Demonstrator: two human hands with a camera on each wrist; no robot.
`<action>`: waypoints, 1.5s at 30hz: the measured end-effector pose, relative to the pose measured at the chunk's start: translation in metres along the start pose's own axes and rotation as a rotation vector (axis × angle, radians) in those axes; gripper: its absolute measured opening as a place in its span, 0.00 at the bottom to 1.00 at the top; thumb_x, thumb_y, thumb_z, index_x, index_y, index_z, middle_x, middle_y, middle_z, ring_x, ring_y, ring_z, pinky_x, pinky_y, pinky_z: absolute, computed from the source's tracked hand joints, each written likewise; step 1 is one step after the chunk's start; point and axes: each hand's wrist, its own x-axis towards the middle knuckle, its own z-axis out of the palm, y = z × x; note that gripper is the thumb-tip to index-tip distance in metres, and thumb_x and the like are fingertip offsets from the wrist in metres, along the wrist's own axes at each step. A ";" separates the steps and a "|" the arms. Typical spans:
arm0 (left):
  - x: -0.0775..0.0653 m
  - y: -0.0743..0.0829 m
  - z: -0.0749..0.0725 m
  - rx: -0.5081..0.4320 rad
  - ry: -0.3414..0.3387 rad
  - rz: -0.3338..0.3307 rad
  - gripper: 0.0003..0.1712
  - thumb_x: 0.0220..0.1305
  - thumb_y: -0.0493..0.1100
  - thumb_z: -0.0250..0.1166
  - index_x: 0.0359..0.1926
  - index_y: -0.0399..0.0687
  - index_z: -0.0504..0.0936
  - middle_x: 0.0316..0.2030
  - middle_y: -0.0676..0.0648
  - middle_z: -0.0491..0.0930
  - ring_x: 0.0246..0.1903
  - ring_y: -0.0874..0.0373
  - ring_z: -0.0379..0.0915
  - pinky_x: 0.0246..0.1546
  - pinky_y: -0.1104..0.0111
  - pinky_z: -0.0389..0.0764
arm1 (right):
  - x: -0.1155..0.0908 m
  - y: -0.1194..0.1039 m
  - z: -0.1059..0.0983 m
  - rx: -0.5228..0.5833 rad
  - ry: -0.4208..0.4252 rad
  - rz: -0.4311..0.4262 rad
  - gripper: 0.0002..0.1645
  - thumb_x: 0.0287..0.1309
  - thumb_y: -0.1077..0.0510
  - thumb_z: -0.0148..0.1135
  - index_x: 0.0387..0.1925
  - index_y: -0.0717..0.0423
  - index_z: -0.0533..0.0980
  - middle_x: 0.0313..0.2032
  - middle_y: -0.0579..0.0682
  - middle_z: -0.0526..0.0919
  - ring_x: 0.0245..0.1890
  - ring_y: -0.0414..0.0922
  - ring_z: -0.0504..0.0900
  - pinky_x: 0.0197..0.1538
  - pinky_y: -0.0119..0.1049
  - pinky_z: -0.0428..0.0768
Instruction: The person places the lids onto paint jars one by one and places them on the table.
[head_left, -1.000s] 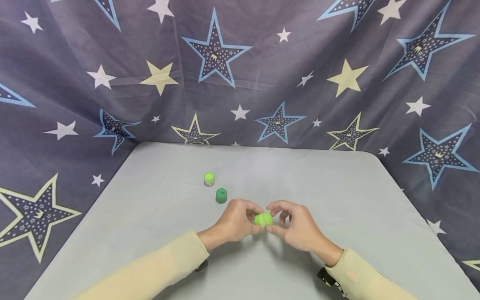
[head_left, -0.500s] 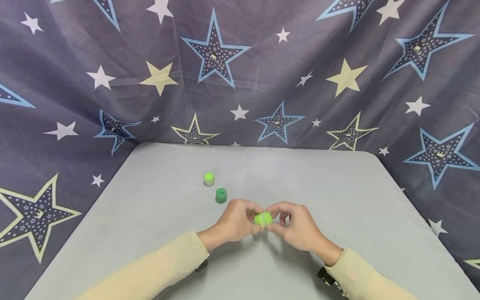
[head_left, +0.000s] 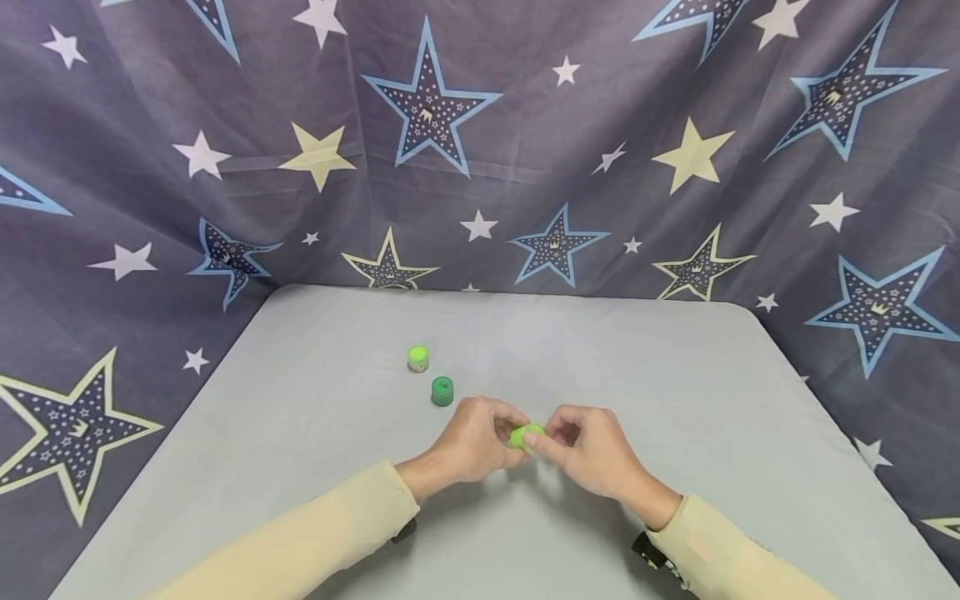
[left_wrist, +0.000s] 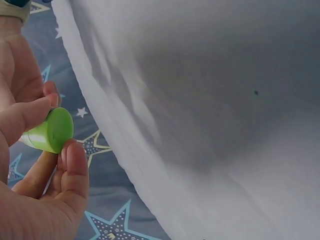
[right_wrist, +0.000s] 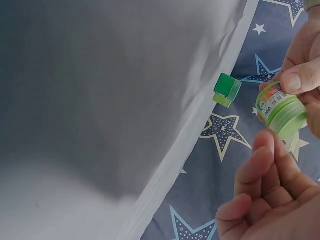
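Observation:
A small lime-green jar is held over the near part of the table. My left hand grips its body between thumb and fingers. My right hand has its thumb across the right end of the jar, fingers curled behind. In the right wrist view, a printed label shows on the jar, with the right fingertips right at its green end. From the left wrist, the round flat green end of the jar shows between the left thumb and fingers.
Beyond the left hand stand a dark green jar and, farther back, a small jar with a lime-green top. The table has a pale grey cover. A dark star-patterned cloth hangs around its back and sides.
My right thumb has shifted left across the jar's end, and the right fingers have curled in more. The left hand has stayed in place, and the two standing jars have not moved.

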 end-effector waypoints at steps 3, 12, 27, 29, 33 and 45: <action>0.000 0.000 0.000 0.008 0.004 0.006 0.18 0.48 0.35 0.82 0.43 0.47 0.90 0.35 0.57 0.85 0.38 0.58 0.80 0.40 0.68 0.82 | 0.000 0.000 0.000 -0.010 0.000 0.008 0.18 0.58 0.43 0.75 0.20 0.44 0.80 0.18 0.35 0.78 0.19 0.36 0.74 0.24 0.31 0.75; 0.001 0.000 -0.001 0.012 0.003 0.007 0.17 0.49 0.35 0.81 0.43 0.47 0.90 0.33 0.57 0.84 0.38 0.57 0.80 0.40 0.67 0.82 | 0.001 0.000 -0.003 -0.005 -0.002 -0.016 0.13 0.56 0.48 0.77 0.37 0.50 0.84 0.27 0.41 0.82 0.25 0.39 0.77 0.28 0.32 0.76; 0.001 -0.002 0.000 0.005 0.008 -0.014 0.18 0.49 0.37 0.82 0.43 0.48 0.90 0.34 0.59 0.84 0.39 0.59 0.79 0.41 0.66 0.82 | -0.003 0.003 -0.004 0.032 -0.012 -0.147 0.27 0.44 0.65 0.81 0.49 0.49 0.83 0.37 0.37 0.85 0.28 0.39 0.80 0.37 0.46 0.77; 0.001 -0.002 0.000 0.001 0.006 -0.017 0.18 0.49 0.37 0.82 0.44 0.48 0.90 0.34 0.59 0.84 0.39 0.59 0.79 0.41 0.66 0.82 | -0.003 0.003 -0.003 0.032 -0.014 -0.147 0.26 0.44 0.65 0.81 0.48 0.49 0.84 0.37 0.37 0.85 0.28 0.38 0.79 0.37 0.46 0.77; 0.001 -0.001 -0.001 -0.001 0.005 -0.015 0.17 0.50 0.37 0.82 0.43 0.49 0.90 0.33 0.59 0.83 0.39 0.58 0.79 0.41 0.66 0.82 | -0.002 0.002 -0.003 0.033 -0.012 -0.141 0.24 0.45 0.64 0.82 0.46 0.47 0.84 0.36 0.36 0.86 0.27 0.38 0.79 0.37 0.46 0.76; 0.001 0.000 0.000 0.011 0.011 0.003 0.16 0.50 0.39 0.81 0.42 0.50 0.91 0.34 0.59 0.85 0.39 0.59 0.80 0.42 0.67 0.82 | 0.000 0.000 -0.002 0.024 -0.007 -0.058 0.10 0.51 0.56 0.80 0.34 0.46 0.84 0.27 0.37 0.81 0.23 0.38 0.76 0.24 0.30 0.73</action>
